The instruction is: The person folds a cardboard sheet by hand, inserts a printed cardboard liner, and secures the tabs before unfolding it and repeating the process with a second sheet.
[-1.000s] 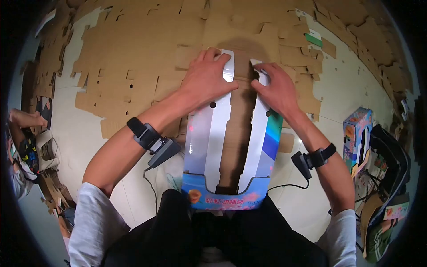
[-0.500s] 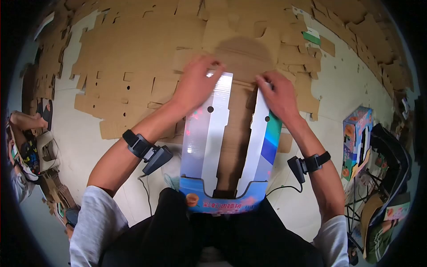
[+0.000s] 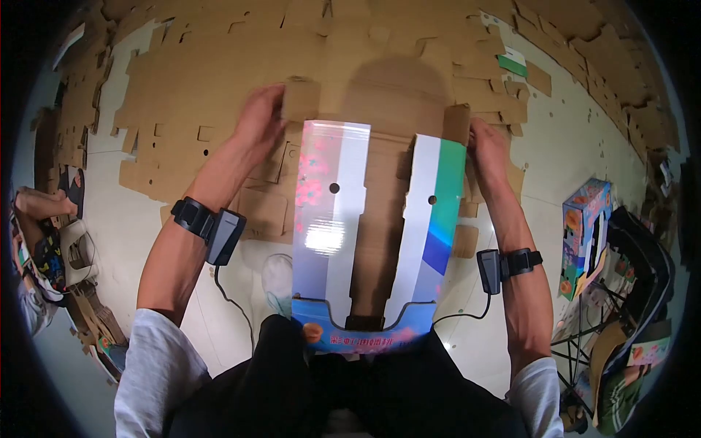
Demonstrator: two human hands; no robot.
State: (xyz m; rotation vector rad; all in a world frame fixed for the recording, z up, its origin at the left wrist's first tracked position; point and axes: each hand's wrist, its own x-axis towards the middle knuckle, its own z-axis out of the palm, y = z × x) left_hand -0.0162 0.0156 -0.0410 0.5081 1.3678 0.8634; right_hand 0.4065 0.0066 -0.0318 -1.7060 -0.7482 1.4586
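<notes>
A partly folded printed carton (image 3: 325,219) lies lengthwise over my lap, its white inner strips turned in beside a long brown opening. Its near end is a blue printed wall with a cut-out, while a brown rounded end flap (image 3: 394,95) lies flat at the far end. My left hand (image 3: 261,123) is at the outer edge of the left small flap (image 3: 301,101), fingers curled against it and slightly blurred. At the other far corner, my right hand (image 3: 491,150) has its fingers bent at the edge of the right small flap (image 3: 458,123); some fingertips are hidden.
Flattened brown cardboard (image 3: 197,95) covers much of the floor ahead. To the right, a formed printed carton (image 3: 584,233) stands by a black chair (image 3: 646,248). Another person's leg (image 3: 44,203) shows at far left. Wrist devices with cables (image 3: 226,237) sit on both forearms.
Both hands have left the far edges of the carton's side panels and moved outward to the small end flaps. The right small flap now shows raised. The carton has shifted slightly left.
</notes>
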